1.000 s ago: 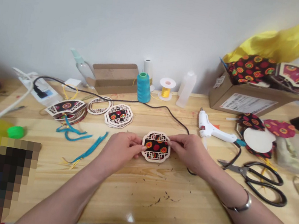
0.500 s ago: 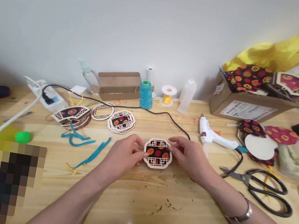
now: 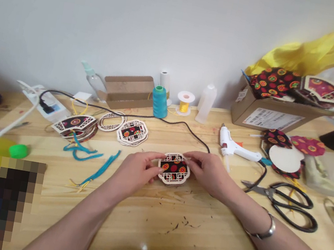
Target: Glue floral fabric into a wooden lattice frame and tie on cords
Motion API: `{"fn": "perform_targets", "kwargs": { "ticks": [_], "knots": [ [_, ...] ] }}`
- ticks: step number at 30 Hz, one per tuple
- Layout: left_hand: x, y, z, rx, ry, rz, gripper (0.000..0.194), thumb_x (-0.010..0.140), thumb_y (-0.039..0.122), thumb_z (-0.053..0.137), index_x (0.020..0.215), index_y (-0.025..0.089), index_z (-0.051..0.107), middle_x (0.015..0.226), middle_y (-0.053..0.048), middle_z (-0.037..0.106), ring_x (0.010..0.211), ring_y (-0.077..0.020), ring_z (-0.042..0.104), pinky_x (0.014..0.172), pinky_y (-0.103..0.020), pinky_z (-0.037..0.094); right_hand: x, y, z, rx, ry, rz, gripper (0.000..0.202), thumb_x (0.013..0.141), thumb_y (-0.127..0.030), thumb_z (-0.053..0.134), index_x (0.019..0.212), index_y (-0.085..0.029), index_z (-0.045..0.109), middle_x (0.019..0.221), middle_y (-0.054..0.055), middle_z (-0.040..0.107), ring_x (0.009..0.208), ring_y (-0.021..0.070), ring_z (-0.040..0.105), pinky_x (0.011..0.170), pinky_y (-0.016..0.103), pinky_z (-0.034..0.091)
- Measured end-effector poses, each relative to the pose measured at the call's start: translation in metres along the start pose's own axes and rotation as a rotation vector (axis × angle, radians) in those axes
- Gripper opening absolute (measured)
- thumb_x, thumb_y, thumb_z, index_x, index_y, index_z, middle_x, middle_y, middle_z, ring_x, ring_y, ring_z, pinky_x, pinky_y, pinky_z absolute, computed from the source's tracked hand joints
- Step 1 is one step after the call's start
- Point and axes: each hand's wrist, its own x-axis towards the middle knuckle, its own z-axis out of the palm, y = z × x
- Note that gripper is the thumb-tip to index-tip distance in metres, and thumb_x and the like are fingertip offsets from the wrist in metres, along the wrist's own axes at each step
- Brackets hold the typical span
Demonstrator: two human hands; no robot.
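A scalloped wooden lattice frame backed with dark floral fabric (image 3: 174,169) is held between my two hands, low over the wooden table. My left hand (image 3: 140,167) pinches its left edge, thumb on top. At its upper right edge, my right hand (image 3: 204,169) grips with thumb and fingers; a silver bracelet circles that wrist. Similar scalloped frames (image 3: 133,132) lie stacked behind my left hand, beside an oval lattice frame (image 3: 112,122). Right of my right hand lie a white glue gun (image 3: 239,150) and black-handled scissors (image 3: 282,200).
Fan-shaped pieces (image 3: 75,126) and blue cords (image 3: 100,168) lie left. A blue thread cone (image 3: 159,102), a yellow thread spool (image 3: 184,104) and a white bottle (image 3: 206,104) stand along the wall. A cardboard box (image 3: 271,116) stands back right. A black cable (image 3: 183,123) crosses the table.
The lattice frame now sits slightly tilted in my hands, its lower edge showing some thickness. My view has shifted a little to the right. Both hands keep their hold.
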Motion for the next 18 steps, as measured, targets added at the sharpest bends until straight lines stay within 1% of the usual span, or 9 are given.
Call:
{"fn": "perform_targets", "kwargs": {
  "ticks": [6, 13, 18],
  "knots": [
    [0.0005, -0.0013, -0.0002, -0.007, -0.025, -0.025, 0.046, 0.074, 0.032, 0.061, 0.118, 0.019, 0.063, 0.058, 0.0, 0.065, 0.053, -0.0155, 0.058, 0.055, -0.026, 0.046, 0.0, -0.0007, -0.0017, -0.02, -0.032, -0.026, 0.026, 0.086, -0.019, 0.049, 0.097, -0.018, 0.072, 0.093, 0.007, 0.074, 0.079, 0.0188, 0.068, 0.069, 0.029, 0.05],
    [0.0015, 0.0001, -0.0005, -0.012, -0.032, -0.008, 0.044, 0.072, 0.031, 0.064, 0.115, 0.019, 0.065, 0.053, 0.003, 0.063, 0.049, -0.0146, 0.056, 0.053, -0.026, 0.045, -0.0014, -0.0001, -0.0016, -0.049, -0.006, -0.035, 0.024, 0.085, -0.019, 0.05, 0.094, -0.019, 0.072, 0.087, 0.006, 0.075, 0.073, 0.0177, 0.067, 0.065, 0.028, 0.049],
    [0.0009, 0.0015, -0.0008, -0.003, -0.043, -0.005, 0.041, 0.073, 0.031, 0.064, 0.112, 0.019, 0.065, 0.053, 0.003, 0.063, 0.05, -0.015, 0.058, 0.053, -0.026, 0.046, -0.0023, -0.0004, -0.002, -0.083, 0.001, -0.033, 0.024, 0.084, -0.019, 0.051, 0.095, -0.019, 0.072, 0.089, 0.006, 0.075, 0.075, 0.018, 0.067, 0.067, 0.029, 0.049]
  ]
}}
